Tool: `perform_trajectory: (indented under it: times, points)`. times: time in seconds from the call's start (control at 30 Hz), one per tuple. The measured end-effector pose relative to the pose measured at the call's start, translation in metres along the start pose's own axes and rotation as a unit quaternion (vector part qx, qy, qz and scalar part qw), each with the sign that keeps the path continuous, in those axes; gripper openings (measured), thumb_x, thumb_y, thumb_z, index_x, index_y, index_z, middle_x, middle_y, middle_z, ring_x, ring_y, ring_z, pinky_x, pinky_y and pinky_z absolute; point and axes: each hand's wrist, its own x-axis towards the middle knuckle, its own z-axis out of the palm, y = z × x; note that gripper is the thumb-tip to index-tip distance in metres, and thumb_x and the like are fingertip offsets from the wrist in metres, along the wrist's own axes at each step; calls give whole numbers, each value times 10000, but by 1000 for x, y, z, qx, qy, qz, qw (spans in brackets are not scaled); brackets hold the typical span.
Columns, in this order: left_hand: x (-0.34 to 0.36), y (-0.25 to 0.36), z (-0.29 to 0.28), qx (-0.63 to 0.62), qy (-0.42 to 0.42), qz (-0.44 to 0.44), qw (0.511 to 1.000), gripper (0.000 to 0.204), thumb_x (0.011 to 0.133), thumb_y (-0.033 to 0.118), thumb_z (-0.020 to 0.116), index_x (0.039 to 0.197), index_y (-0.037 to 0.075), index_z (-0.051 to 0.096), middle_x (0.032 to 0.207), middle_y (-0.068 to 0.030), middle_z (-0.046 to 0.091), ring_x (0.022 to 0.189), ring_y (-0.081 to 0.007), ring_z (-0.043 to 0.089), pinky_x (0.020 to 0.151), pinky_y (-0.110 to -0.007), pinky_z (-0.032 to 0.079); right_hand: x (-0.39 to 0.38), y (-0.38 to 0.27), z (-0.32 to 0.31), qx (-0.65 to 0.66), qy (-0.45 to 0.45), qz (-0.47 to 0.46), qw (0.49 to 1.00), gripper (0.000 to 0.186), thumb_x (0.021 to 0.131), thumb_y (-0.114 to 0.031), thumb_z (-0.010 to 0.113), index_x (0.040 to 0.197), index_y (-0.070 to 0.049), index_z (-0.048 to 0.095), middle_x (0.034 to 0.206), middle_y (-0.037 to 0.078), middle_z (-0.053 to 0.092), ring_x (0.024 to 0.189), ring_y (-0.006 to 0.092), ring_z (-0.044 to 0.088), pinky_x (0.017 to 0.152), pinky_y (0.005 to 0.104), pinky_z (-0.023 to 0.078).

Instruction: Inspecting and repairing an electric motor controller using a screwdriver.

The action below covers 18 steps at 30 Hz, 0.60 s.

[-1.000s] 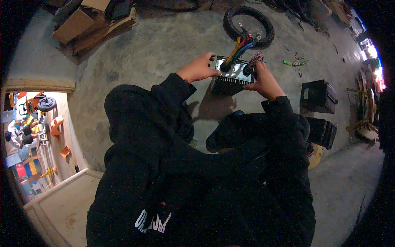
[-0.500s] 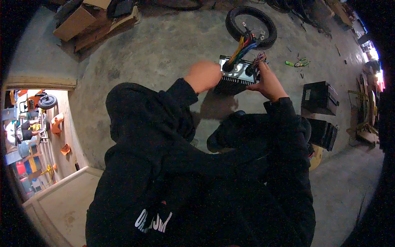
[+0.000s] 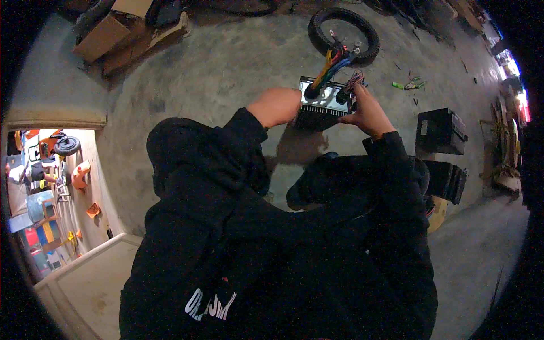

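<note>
A finned motor controller (image 3: 327, 102) with a shiny end plate is held up between my hands, above the concrete floor. Thick yellow, green, blue and red wires (image 3: 330, 69) rise from one grommet on that plate. A bunch of thin wires (image 3: 356, 79) comes out at its right side. My left hand (image 3: 276, 107) is closed at the controller's left end, its fingertips partly hidden. On the opposite end, my right hand (image 3: 369, 113) grips the case, thumb at the lower corner and fingers up along the side by the thin wires.
Beyond the wires lies a small knobbly tyre (image 3: 369, 48). Green-handled tools (image 3: 409, 85) are scattered to the right. Two black boxes (image 3: 440, 133) stand nearer on that side. Cardboard boxes (image 3: 105, 42) lie far left, above a doorway (image 3: 56, 118) onto a cluttered, brighter area with another person.
My left hand and the controller have shifted very slightly left. Both hands stay at the controller's ends; the view has tilted a little.
</note>
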Motion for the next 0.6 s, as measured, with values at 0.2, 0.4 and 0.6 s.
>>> perform_trajectory:
  times: [0.2,0.4,0.6]
  points:
    - [-3,-1,-5,6,-3,16,1000,230,965,230,573,994,26,676,914,-236,717,819,-459,690,721,-572,550,-4,-10,-4,6,-11,25,1000,907,635,-161,934,1385,-28,443,1349,245,564,1271,463,533,1026,479,489]
    - [-9,8,-3,30,19,21,999,185,949,184,570,974,24,659,877,-236,712,808,-451,694,696,-572,548,-4,-4,-4,23,-19,32,999,820,679,-126,897,1366,-7,466,1351,214,549,1243,415,564,1014,447,491]
    - [-5,9,1,30,16,-11,999,139,878,127,593,926,34,684,887,-199,727,825,-416,712,688,-535,560,-2,-3,-2,13,-9,5,1000,865,667,-141,906,1386,4,448,1358,231,541,1285,418,529,1041,442,474]
